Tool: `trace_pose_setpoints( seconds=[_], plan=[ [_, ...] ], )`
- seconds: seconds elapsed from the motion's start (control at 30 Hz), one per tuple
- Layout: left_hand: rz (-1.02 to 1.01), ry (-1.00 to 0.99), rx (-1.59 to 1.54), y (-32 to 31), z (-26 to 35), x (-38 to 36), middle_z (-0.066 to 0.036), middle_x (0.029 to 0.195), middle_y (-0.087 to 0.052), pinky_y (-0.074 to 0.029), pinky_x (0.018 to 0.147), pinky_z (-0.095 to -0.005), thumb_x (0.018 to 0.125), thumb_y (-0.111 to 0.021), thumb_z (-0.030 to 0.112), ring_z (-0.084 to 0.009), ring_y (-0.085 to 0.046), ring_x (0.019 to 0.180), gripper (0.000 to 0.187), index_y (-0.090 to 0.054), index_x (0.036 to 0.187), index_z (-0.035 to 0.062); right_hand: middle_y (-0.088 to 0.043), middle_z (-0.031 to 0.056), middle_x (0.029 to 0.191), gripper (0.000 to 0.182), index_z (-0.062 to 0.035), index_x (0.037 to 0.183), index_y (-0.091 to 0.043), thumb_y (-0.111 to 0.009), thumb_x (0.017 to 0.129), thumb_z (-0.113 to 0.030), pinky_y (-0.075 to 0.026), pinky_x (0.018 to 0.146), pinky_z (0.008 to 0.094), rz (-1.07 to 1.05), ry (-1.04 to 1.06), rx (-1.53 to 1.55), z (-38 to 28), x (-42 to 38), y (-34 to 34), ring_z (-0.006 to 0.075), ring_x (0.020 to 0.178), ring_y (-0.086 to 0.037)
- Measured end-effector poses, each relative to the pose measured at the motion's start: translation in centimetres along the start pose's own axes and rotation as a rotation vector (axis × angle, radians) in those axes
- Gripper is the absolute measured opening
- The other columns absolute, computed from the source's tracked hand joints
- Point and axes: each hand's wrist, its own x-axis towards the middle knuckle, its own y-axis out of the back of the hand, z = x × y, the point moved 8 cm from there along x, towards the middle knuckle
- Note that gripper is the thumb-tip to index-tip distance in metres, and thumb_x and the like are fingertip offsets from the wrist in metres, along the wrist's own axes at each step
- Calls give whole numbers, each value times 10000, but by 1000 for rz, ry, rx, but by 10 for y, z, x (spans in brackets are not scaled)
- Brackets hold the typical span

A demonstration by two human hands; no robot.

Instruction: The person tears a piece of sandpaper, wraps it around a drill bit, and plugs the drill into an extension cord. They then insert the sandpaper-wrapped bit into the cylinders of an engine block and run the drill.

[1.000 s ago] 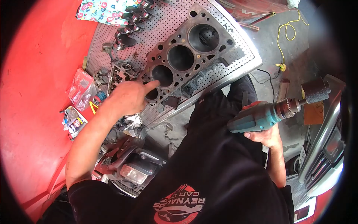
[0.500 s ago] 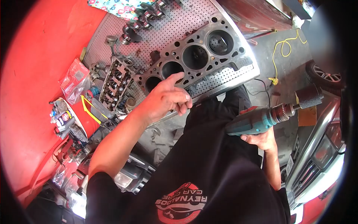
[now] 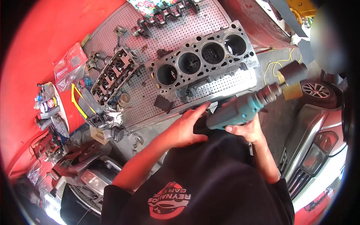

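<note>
My right hand [image 3: 245, 129] grips a teal power drill [image 3: 234, 112] in front of my body, its chuck pointing up and to the right. A dark sandpaper roll [image 3: 292, 72] sits at the end of the drill's shaft, with a brown flap below it. My left hand [image 3: 187, 129] is open beside the rear of the drill, thumb and fingers apart, holding nothing. Beyond the hands, an engine block [image 3: 195, 62] with several round cylinder bores lies on the perforated metal table [image 3: 138, 112]. A small dark square piece [image 3: 164, 103] lies by the block's near left corner.
Left of the block lies a cylinder head [image 3: 114, 77], with pistons nearby. A crankshaft [image 3: 167, 17] rests at the table's back. A tray of bottles [image 3: 50, 105] stands far left. Vehicles stand low on both sides, one with a tail light [image 3: 318, 150]. A yellow cord [image 3: 272, 67] trails on the floor.
My left hand has drawn back from above the block's bores to beside the drill. The drill has shifted left and tilted further upward in my right hand. The camera view has shifted.
</note>
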Motion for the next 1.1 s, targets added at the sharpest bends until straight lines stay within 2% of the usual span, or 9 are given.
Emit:
trace_pose_setpoints(
  seconds=[0.17, 0.37, 0.47, 0.63, 0.8, 0.83, 0.93, 1.0, 1.1],
  plan=[
    [225, -323, -472, -20, -4, -19, -142, 1429, -567, -451, 1080, -385, 779, -860, 129, -239, -561, 1303, 921, -356, 1543, 24, -668, 79, 1197, 762, 5, 1350, -560, -911, 686, -127, -484, 998, 364, -66, 89, 232, -17, 10, -65, 183, 1109, -625],
    [580, -332, -439, 7, -3, -84, -112, 1214, -682, -512, 981, -359, 826, -800, 85, -221, -649, 1129, 589, -564, 1358, -7, -691, 67, 1106, 555, -18, 1272, -583, -852, 792, -91, -525, 932, 351, -316, 38, 367, -34, 2, -141, 175, 1033, -649],
    [767, -325, -429, 17, 2, -131, -119, 1231, -679, -519, 975, -378, 825, -774, 62, -237, -654, 1130, 543, -592, 1333, -5, -622, 144, 1301, 790, -3, 1427, -476, -875, 769, -181, -480, 1057, 423, -501, 52, 387, -54, -5, -179, 242, 1195, -613],
    [920, -494, -613, 40, 15, -196, -178, 1348, -592, -410, 1132, -477, 742, -680, 70, -345, -553, 1280, 739, -458, 1441, -23, -696, 90, 1174, 618, -34, 1305, -589, -842, 830, -339, -508, 996, 376, -710, 385, 77, -81, -20, -226, 202, 1117, -658],
    [961, -137, -396, 66, 57, -241, -202, 1295, -613, -515, 1013, -419, 701, -742, 145, -310, -627, 1175, 813, -439, 1429, -53, -695, 139, 1142, 545, -57, 1251, -622, -790, 809, -328, -521, 946, 355, -542, 779, -744, -107, -79, -216, 240, 1106, -672],
    [982, -122, -340, 71, 59, -245, -200, 1263, -632, -537, 960, -413, 699, -749, 145, -305, -644, 1143, 807, -446, 1419, -56, -637, 167, 1224, 600, -86, 1298, -589, -776, 758, -267, -494, 996, 446, -451, 942, -723, -112, -93, -215, 297, 1176, -622],
    [868, 39, -231, 86, 62, -235, -193, 1177, -679, -574, 814, -394, 705, -759, 140, -300, -692, 1034, 749, -494, 1376, -64, -566, 193, 1313, 661, -116, 1371, -539, -754, 761, -256, -431, 1034, 588, 274, 1495, -673, -153, -109, -191, 374, 1242, -554],
    [766, 107, -183, 99, 72, -220, -175, 1109, -708, -580, 753, -378, 728, -765, 128, -285, -715, 962, 641, -562, 1306, -63, -567, 232, 1336, 649, -107, 1425, -517, -696, 833, -303, -351, 1054, 700, 268, 1433, -802, -160, -70, -198, 456, 1249, -524],
    [664, 126, -166, 114, 91, -190, -146, 1044, -743, -576, 717, -343, 779, -785, 126, -251, -736, 893, 463, -672, 1192, -51, -595, 211, 1300, 747, -100, 1444, -512, -762, 764, -284, -363, 1085, 630, 258, 1254, -895, -154, -17, -212, 394, 1216, -559]
  ],
)
